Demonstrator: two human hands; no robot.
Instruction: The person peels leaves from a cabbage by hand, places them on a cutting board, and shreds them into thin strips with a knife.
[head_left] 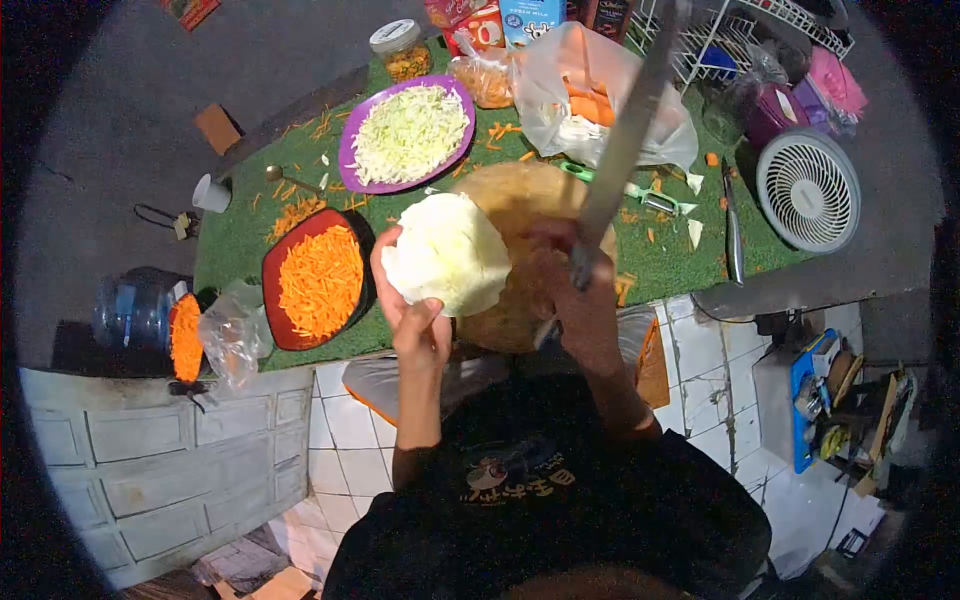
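The left hand is cupping a pale cabbage piece from below, fingers curled around its near side, lifting it just above a round wooden cutting board. The right hand is gripping the handle of a long knife, fist closed tight, the blade pointing up and away over the board. Left of the cabbage, a dark red dish is holding shredded carrot. Beyond it, a purple plate is carrying shredded cabbage. All of this is sitting on the green-covered tabletop, with a clear plastic bag past the board and a white fan lying far to the right.
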